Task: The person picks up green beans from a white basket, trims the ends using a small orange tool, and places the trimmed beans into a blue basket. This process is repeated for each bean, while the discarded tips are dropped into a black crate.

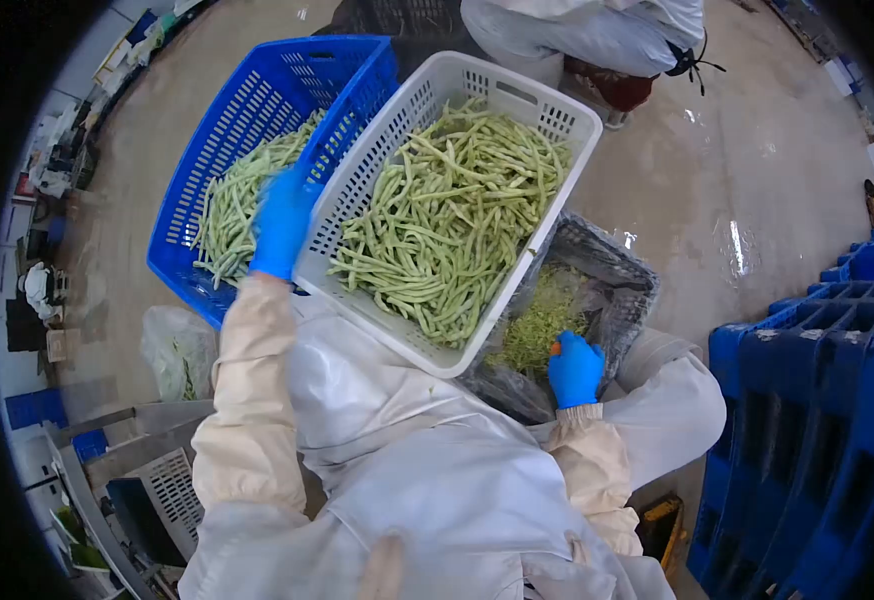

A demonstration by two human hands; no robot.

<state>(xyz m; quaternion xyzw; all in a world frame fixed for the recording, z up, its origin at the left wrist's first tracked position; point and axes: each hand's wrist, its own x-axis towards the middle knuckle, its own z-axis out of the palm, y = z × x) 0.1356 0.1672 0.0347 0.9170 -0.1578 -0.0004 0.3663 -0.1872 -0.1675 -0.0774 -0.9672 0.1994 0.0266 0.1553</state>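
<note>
Green beans fill a white perforated crate set before a seated worker's knees, with more in a blue perforated crate beside it on the worker's left. The white crate overlaps the edges of its neighbors in this view; what bears its weight is hidden. The worker's blue-gloved left hand, blurred, is at the blue crate's near wall, beside the beans; whether it grasps any or is released, one cannot tell. The gloved right hand, fingers curled, is over a black plastic-lined crate holding small green scraps; a speck of orange shows at its fingertips, too small to identify, and its grip cannot be told. The crates appear grouped close so both hands can reach them from the seat, the liner probably there to keep fine bits from escaping. The count: three crates near the knees, one each of white, blue and black; two heaps of beans, too many to number singly; two gloved hands; one clear plastic bag on the floor; and one other person, partly visible beyond.
</note>
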